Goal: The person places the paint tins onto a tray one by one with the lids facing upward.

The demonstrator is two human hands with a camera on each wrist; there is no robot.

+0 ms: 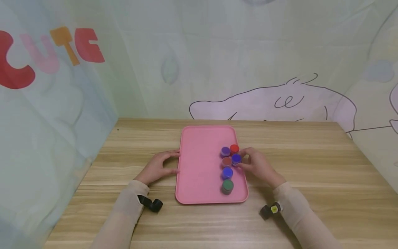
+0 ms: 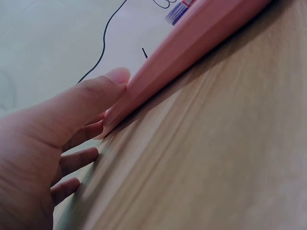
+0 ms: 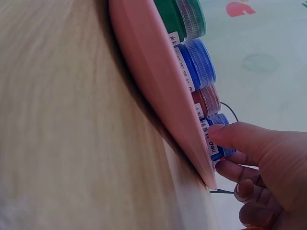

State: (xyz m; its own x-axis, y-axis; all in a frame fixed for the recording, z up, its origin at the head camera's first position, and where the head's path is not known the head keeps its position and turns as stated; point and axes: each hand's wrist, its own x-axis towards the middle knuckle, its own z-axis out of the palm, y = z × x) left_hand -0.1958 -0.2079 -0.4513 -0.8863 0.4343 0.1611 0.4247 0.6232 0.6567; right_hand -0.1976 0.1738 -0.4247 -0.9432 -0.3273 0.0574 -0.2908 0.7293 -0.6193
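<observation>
A pink tray (image 1: pixel 202 166) lies on the table with several small paint jars along its right side. My right hand (image 1: pixel 258 166) reaches over the right rim, thumb and fingers around a dark blue paint jar (image 1: pixel 236 159). In the right wrist view the thumb presses this labelled jar (image 3: pixel 214 143). Around it stand a red jar (image 1: pixel 234 149), a purple jar (image 1: pixel 225 151) and a reddish-brown jar (image 1: pixel 226 162). A brighter blue jar (image 1: pixel 227 173) and a green jar (image 1: pixel 228 186) stand nearer me. My left hand (image 1: pixel 158 166) touches the tray's left rim with spread thumb and fingers.
The wooden table (image 1: pixel 311 166) extends on both sides of the tray. Behind it hangs a printed cloth backdrop (image 1: pixel 149 69) with cartoon drawings and large letters. A small black wrist camera (image 1: pixel 151 203) sits on the left sleeve, another (image 1: pixel 268 210) on the right.
</observation>
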